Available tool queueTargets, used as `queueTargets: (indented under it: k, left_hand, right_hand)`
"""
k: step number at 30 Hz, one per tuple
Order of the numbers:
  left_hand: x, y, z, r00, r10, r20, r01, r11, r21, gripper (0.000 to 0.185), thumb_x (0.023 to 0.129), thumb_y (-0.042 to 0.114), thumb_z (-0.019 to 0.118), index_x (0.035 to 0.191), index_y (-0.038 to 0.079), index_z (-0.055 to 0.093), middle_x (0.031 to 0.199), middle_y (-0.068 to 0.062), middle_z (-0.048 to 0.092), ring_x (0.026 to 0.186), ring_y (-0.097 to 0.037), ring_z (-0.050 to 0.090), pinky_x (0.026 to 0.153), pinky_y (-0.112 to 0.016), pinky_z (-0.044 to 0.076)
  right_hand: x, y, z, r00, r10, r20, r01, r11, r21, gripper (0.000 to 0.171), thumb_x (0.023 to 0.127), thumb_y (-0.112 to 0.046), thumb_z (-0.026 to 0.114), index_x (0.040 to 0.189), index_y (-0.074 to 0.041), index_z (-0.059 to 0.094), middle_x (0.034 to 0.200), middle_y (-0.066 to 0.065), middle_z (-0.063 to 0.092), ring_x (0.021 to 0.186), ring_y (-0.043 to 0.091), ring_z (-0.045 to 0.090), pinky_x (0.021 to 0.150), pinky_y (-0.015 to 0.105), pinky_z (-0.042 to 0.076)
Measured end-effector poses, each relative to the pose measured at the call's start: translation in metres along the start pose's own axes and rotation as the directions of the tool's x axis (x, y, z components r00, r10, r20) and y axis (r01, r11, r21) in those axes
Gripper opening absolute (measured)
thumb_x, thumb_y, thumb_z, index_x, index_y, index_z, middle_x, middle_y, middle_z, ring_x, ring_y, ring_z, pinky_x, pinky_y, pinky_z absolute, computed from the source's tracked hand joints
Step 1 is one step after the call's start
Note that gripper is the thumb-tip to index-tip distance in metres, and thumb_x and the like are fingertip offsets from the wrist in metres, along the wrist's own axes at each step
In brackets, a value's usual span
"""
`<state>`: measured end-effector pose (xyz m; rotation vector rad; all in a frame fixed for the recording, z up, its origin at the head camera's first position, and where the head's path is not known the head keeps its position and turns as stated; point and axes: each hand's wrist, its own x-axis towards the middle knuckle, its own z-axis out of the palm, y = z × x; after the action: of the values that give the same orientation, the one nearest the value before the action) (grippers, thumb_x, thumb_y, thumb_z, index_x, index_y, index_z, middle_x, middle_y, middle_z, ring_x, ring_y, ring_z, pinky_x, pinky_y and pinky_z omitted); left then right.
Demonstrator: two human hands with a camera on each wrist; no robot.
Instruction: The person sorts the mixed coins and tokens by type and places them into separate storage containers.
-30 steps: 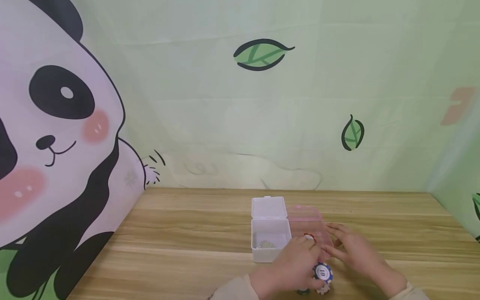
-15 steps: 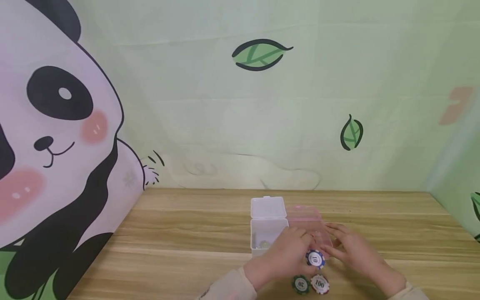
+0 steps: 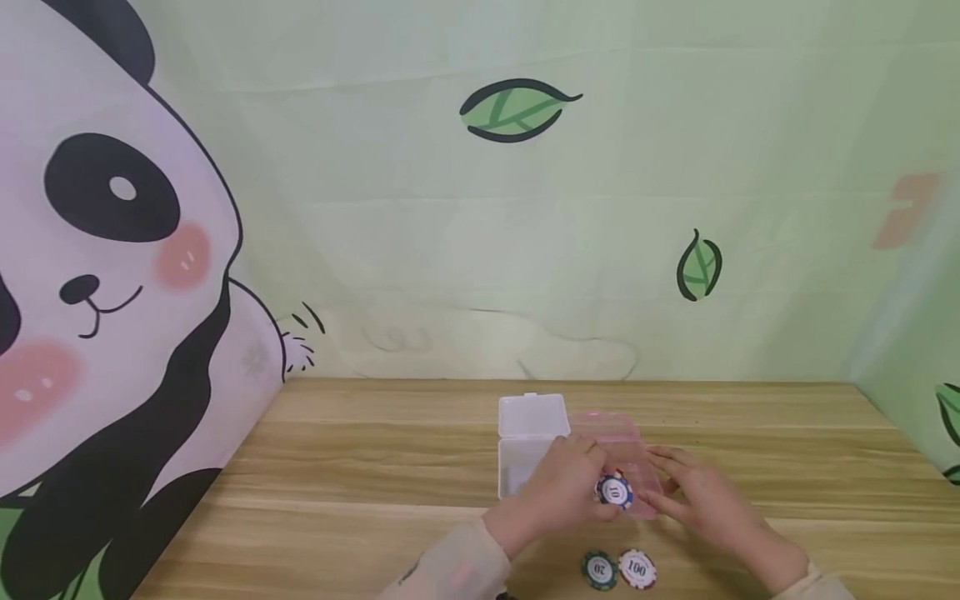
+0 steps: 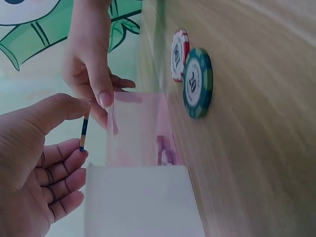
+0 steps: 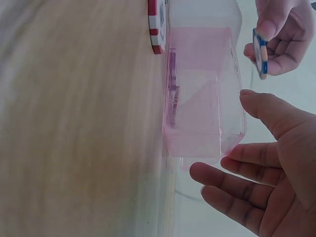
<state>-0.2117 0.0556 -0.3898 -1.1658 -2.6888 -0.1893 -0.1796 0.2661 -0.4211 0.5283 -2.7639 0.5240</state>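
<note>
My left hand (image 3: pixel 566 479) pinches a blue-and-white poker chip (image 3: pixel 615 493) marked 10 between thumb and fingers, over the near-left part of an open pink see-through box (image 3: pixel 633 454). The right wrist view shows chips (image 5: pixel 173 94) lying flat inside that box, tinted by its wall. Against the box's right side rests my right hand (image 3: pixel 701 496), thumb and fingers loosely extended, touching the rim and corner. On the table in front lie a green chip (image 3: pixel 599 571) marked 20 and a red-edged white chip (image 3: pixel 637 569) marked 100, side by side.
A white box (image 3: pixel 510 471) with its lid (image 3: pixel 534 415) flipped back stands left of the pink box, partly hidden by my left hand. The wooden table (image 3: pixel 360 467) ends at a green cloth backdrop (image 3: pixel 390 208) with a panda print.
My left hand has lifted the blue chip away from the other two and carried it forward over the pink box. The right hand has stayed at the box's side.
</note>
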Motion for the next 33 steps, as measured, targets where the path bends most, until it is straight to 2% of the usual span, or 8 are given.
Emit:
queueTargets:
  k: [11, 18, 25, 33]
  left_hand:
    - [0.013, -0.008, 0.008, 0.998, -0.059, -0.005, 0.059, 0.998, 0.003, 0.039, 0.075, 0.047, 0.077, 0.093, 0.016, 0.060, 0.089, 0.008, 0.057, 0.085, -0.007, 0.048, 0.073, -0.018, 0.036]
    - [0.021, -0.010, 0.013, 0.996, -0.083, 0.020, 0.083, 0.997, 0.007, 0.038, 0.076, 0.047, 0.077, 0.089, 0.016, 0.059, 0.087, 0.007, 0.055, 0.085, -0.009, 0.047, 0.072, -0.020, 0.035]
    - [0.026, -0.012, 0.016, 0.994, -0.101, 0.052, 0.101, 0.995, 0.004, 0.037, 0.075, 0.047, 0.078, 0.086, 0.017, 0.058, 0.086, 0.008, 0.055, 0.085, -0.009, 0.045, 0.073, -0.021, 0.033]
    - [0.027, -0.012, 0.013, 0.991, -0.108, 0.073, 0.103, 0.992, 0.077, 0.037, 0.075, 0.049, 0.077, 0.088, 0.018, 0.060, 0.089, 0.008, 0.058, 0.091, -0.011, 0.051, 0.079, -0.024, 0.036]
  right_hand:
    - [0.001, 0.001, 0.000, 1.000, 0.008, 0.001, -0.008, 1.000, 0.001, 0.056, 0.085, -0.036, 0.070, 0.125, 0.002, 0.060, 0.128, 0.018, 0.061, 0.078, 0.012, 0.067, 0.073, 0.033, 0.058]
    - [0.000, 0.001, 0.001, 1.000, 0.005, -0.007, -0.006, 1.000, -0.009, 0.055, 0.084, -0.035, 0.071, 0.125, 0.001, 0.060, 0.128, 0.019, 0.061, 0.077, 0.011, 0.067, 0.074, 0.035, 0.058]
    - [0.000, 0.002, 0.001, 0.999, 0.020, 0.025, -0.020, 1.000, 0.000, 0.056, 0.085, -0.036, 0.070, 0.127, 0.001, 0.059, 0.130, 0.019, 0.059, 0.079, 0.012, 0.067, 0.075, 0.036, 0.058]
    - [0.001, 0.001, -0.001, 0.999, 0.025, 0.031, -0.025, 1.000, 0.005, 0.057, 0.085, -0.035, 0.069, 0.128, 0.001, 0.058, 0.132, 0.019, 0.058, 0.079, 0.011, 0.066, 0.075, 0.035, 0.058]
